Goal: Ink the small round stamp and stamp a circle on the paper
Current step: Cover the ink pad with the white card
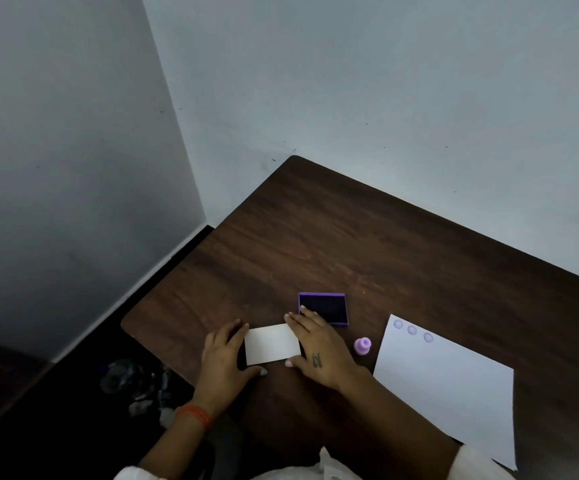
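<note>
On the dark wooden table, both hands frame a white card.
The paper at near right bears three purple circles; the open ink pad lies left of it, the white card is pinched between the left hand and right hand, and the small stamp stands untouched between hand and paper.

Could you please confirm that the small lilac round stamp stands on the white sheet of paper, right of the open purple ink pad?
Not quite. In the head view the small lilac round stamp stands on the dark wooden table, just off the left edge of the white sheet of paper. It is indeed right of the open purple ink pad.
</note>
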The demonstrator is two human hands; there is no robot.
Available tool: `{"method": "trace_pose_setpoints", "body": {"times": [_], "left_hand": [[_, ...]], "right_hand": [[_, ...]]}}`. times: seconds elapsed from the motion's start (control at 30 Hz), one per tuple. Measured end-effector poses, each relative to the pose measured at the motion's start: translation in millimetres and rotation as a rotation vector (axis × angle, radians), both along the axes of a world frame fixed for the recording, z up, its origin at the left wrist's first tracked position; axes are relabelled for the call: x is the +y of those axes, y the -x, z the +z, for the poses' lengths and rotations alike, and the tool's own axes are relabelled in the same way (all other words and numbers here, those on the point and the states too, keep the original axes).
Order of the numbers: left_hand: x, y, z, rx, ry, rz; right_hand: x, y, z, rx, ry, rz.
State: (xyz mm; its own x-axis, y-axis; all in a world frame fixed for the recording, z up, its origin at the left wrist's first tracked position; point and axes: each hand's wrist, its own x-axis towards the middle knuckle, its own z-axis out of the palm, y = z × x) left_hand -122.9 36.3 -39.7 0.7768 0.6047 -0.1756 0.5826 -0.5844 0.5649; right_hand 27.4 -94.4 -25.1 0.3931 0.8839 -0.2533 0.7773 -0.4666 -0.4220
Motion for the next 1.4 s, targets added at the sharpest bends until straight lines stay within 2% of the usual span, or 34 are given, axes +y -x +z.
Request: {"method": "trace_pose_setpoints", "body": {"times": [0.3,0.4,0.63,0.9,1.13,1.4], "left_hand": [[4,-4,0,-0.043,0.008,-0.039],[3,-10,5,-0.075,0.038,-0.039],[-8,-46,24,-0.186,0.150,-0.034],[-26,-85,32,-0.237,0.214,0.000],[-35,-96,25,-0.143,0.265,0.078],[-35,-100,14,-0.114,0.251,0.071]], "right_hand": [[2,1,2,-0.049,0.002,-0.003],[-3,-1,3,-0.043,-0.053,-0.039],[-24,-19,11,0.081,-0.228,-0.279],[-41,-43,18,0.140,-0.318,-0.500],[-43,-49,15,0.238,-0.261,-0.544],[-41,-55,5,0.229,-0.195,-0.527]]}}
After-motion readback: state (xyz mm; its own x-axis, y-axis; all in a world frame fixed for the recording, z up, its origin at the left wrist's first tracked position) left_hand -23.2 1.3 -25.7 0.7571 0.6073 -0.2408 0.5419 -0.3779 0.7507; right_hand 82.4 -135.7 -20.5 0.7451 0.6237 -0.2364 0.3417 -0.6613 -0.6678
